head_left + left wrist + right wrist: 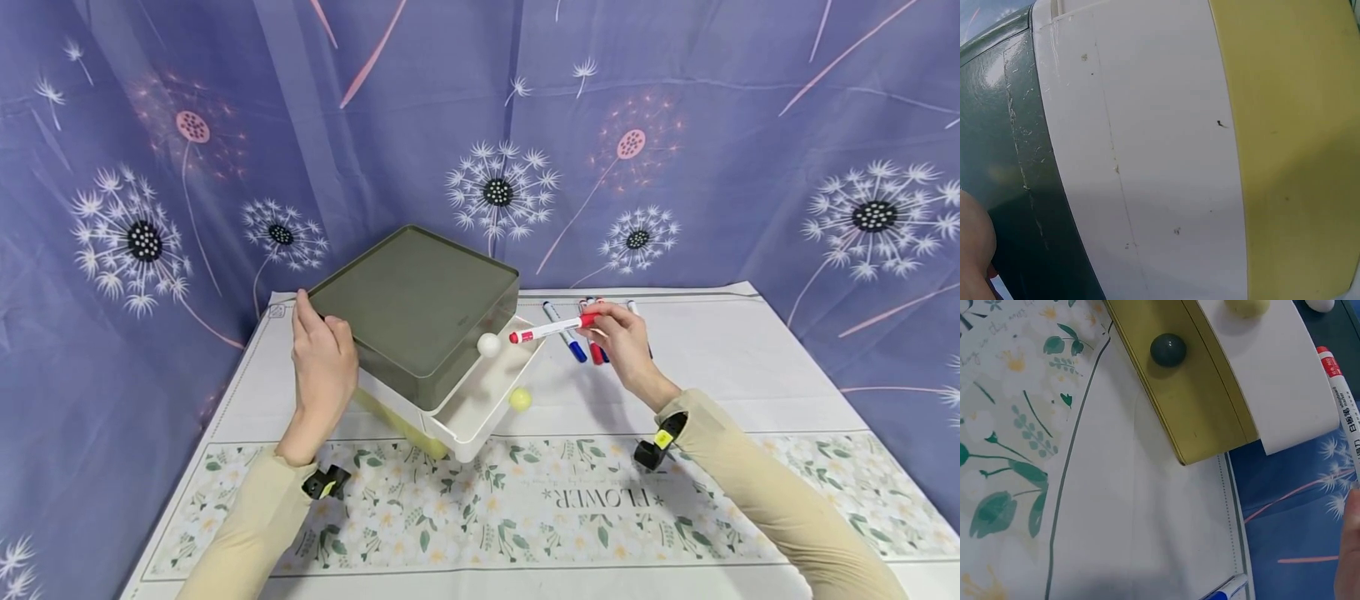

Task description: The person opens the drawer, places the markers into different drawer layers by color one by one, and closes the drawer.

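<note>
A small drawer unit stands angled on the table, with a dark green top section [427,300], a white drawer [487,383] pulled out under it and a yellow bottom section [1297,125]. My left hand [324,358] rests with extended fingers against the green section's left side. My right hand [621,340] pinches a red whiteboard marker [555,328] near one end. The marker's other end points left, over the open drawer's far edge, close to the white round knob [489,345]. A yellow round knob [520,399] sits on the white drawer's front.
Several markers lie behind and below my right hand, among them a blue marker [564,332] and a red marker [596,353]. A dark green knob [1168,350] shows on the yellow section. A flower-print strip [480,508] crosses the table's front; a purple curtain [420,100] hangs behind.
</note>
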The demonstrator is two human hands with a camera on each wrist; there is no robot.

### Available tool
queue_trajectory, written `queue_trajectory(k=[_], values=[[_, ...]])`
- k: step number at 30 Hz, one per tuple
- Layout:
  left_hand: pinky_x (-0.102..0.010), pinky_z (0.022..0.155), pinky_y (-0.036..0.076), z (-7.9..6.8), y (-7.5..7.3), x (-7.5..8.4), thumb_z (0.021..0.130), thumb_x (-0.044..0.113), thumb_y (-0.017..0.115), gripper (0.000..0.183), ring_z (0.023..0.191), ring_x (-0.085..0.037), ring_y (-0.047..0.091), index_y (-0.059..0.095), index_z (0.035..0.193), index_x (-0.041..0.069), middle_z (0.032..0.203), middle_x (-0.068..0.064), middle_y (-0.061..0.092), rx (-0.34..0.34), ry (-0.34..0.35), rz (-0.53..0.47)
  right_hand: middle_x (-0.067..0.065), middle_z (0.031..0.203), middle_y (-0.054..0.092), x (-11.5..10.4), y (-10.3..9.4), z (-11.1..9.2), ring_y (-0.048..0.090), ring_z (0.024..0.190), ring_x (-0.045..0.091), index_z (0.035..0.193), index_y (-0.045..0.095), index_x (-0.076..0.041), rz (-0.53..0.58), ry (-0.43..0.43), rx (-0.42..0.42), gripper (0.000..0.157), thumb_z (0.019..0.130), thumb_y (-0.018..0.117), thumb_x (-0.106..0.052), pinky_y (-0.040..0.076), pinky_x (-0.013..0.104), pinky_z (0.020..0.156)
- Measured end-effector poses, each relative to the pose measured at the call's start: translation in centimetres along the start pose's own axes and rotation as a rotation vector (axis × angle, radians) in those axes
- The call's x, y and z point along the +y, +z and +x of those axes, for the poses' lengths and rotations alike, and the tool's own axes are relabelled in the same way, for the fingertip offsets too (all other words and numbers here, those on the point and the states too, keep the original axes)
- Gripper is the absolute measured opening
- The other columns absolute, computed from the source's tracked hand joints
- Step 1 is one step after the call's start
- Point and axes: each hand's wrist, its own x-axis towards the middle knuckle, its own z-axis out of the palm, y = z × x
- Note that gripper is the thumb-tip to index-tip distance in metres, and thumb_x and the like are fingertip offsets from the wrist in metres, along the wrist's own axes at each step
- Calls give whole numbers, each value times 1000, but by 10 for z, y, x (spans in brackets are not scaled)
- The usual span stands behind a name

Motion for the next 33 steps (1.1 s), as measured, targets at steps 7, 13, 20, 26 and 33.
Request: queue_trajectory(k=[7, 13, 20, 26, 33], values=[[-53, 97, 37, 0, 1, 0, 95, 21, 25, 55, 123, -45, 40, 18, 143, -5, 144, -28, 27, 0, 0, 1, 10, 97, 56, -3, 9, -2, 63, 83, 9, 104, 51, 21, -184, -78, -75, 24, 89, 41, 6, 53, 26, 77], [-53, 97, 37, 0, 0, -1, 95, 21, 25, 55, 123, -46, 40, 18, 143, -5, 144, -28, 26, 0, -2, -3, 6, 94, 61, -6, 16, -5, 65, 84, 8, 106, 51, 21, -297, -140, -128, 25, 90, 44, 2, 52, 26, 78], [-53, 96, 38, 1, 1, 0, 95, 21, 26, 55, 120, -47, 42, 18, 143, -5, 145, -27, 26, 4, 0, -1, 1, 87, 64, -9, 24, -8, 66, 78, 7, 106, 52, 18, -385, -207, -189, 23, 90, 48, 1, 54, 22, 68], [-53, 97, 37, 1, 1, 0, 94, 20, 27, 55, 122, -46, 40, 19, 142, -6, 144, -28, 27, 9, 5, 0, 13, 95, 58, -8, 35, -12, 63, 81, 8, 112, 50, 14, -421, -244, -224, 25, 88, 48, 7, 53, 29, 75], [-54, 95, 38, 1, 1, 0, 94, 20, 27, 55, 118, -48, 43, 19, 142, -6, 143, -29, 28, 17, 12, -2, 29, 104, 52, -14, 47, -17, 62, 85, 7, 112, 50, 14, -497, -241, -307, 24, 89, 45, 7, 53, 26, 77]])
